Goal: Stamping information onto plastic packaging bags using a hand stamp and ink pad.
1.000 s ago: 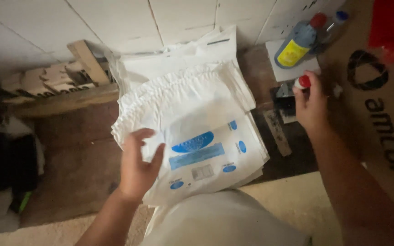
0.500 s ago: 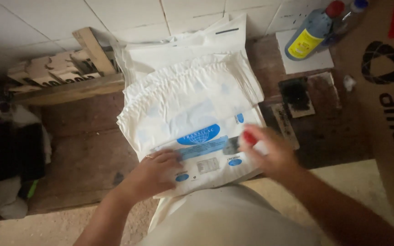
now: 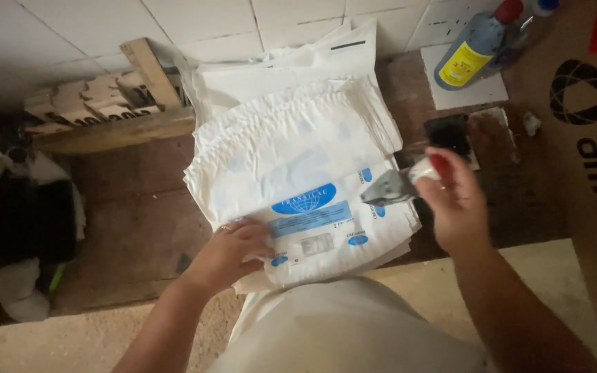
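A thick stack of white paper bags (image 3: 298, 159) with blue oval prints lies on a dark wooden bench. My left hand (image 3: 233, 249) presses flat on the lower left corner of the top bag. My right hand (image 3: 450, 204) hovers at the stack's right edge, gripping a small tool (image 3: 399, 185) with a red-and-white handle and a grey blurred head. The grey head points left over the top bag.
A blue spray bottle with a yellow label (image 3: 475, 45) lies on a white sheet at the back right. A brown cardboard box (image 3: 589, 145) stands at the right. Wooden scraps (image 3: 98, 97) sit at the back left. Dark and white cloth (image 3: 19, 221) lies left.
My right hand came from the far right back to the stack with the red-handled tool and lifted slightly to the right edge. My left hand slid down onto the bag's lower left corner.
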